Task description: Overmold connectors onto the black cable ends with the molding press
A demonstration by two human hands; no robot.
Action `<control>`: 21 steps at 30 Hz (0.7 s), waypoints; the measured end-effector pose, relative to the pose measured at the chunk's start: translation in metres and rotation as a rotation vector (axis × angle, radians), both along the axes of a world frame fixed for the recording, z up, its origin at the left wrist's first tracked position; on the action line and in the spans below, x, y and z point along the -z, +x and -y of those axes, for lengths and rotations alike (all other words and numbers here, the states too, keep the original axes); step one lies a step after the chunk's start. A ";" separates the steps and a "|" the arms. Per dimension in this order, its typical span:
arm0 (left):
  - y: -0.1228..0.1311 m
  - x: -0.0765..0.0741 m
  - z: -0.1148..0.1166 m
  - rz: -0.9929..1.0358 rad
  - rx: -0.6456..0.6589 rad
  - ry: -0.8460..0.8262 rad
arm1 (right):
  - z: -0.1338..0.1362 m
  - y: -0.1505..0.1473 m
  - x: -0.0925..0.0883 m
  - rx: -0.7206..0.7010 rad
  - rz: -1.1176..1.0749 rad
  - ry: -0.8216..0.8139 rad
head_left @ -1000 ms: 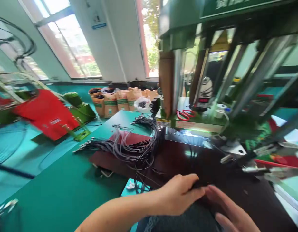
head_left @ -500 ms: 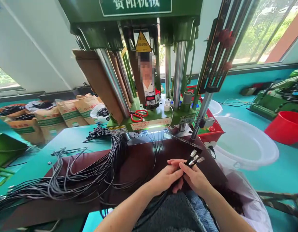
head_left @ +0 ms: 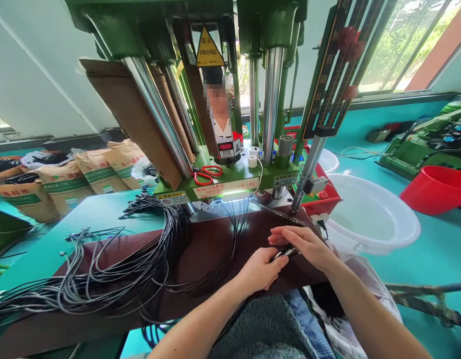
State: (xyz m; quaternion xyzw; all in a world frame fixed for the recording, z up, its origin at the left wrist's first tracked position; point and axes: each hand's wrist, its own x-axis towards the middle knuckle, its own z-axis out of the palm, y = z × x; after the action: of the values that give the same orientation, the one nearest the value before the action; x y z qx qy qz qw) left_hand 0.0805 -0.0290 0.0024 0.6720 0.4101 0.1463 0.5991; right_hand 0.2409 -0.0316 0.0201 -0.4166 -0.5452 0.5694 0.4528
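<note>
My left hand [head_left: 259, 269] is closed around thin black cables with metal plug ends [head_left: 286, 252], over the dark red work surface [head_left: 211, 244] in front of me. My right hand [head_left: 304, 243] lies over those same plug ends, fingers curled and pointing left, gripping them. The two hands touch. A big bundle of black cables [head_left: 114, 271] spreads over the surface to the left, some running up into the green press machine [head_left: 223, 124].
Red-handled scissors [head_left: 206, 173] lie on the machine's green base. A white plastic basin [head_left: 368, 214] stands at the right, a red tub [head_left: 437, 189] beyond it. Brown paper sacks [head_left: 66, 177] line the wall at the left. A person stands behind the machine.
The view swung right from the left side of the room to the machine. The plug ends, held up and pointing right half a second ago, are now lowered under my right hand.
</note>
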 end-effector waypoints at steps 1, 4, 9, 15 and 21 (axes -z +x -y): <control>0.001 0.000 0.001 -0.060 0.007 0.115 | 0.000 -0.002 0.001 -0.012 0.012 -0.004; 0.004 0.005 0.006 -0.223 -0.022 0.537 | -0.002 -0.003 0.003 -0.009 0.056 -0.007; 0.002 0.013 0.014 -0.287 -0.044 0.737 | -0.005 -0.003 0.012 0.016 0.209 -0.012; -0.007 -0.001 0.003 -0.446 -0.067 0.718 | -0.005 -0.008 0.021 0.048 0.601 0.161; -0.042 -0.017 -0.021 0.151 -0.421 0.341 | -0.006 0.012 0.015 -0.036 0.759 0.297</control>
State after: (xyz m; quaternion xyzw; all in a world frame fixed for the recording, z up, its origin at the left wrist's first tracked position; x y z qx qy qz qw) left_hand 0.0387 -0.0076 0.0192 0.6503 0.4643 0.3840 0.4626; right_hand 0.2531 -0.0253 0.0055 -0.5178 -0.7570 0.2980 0.2646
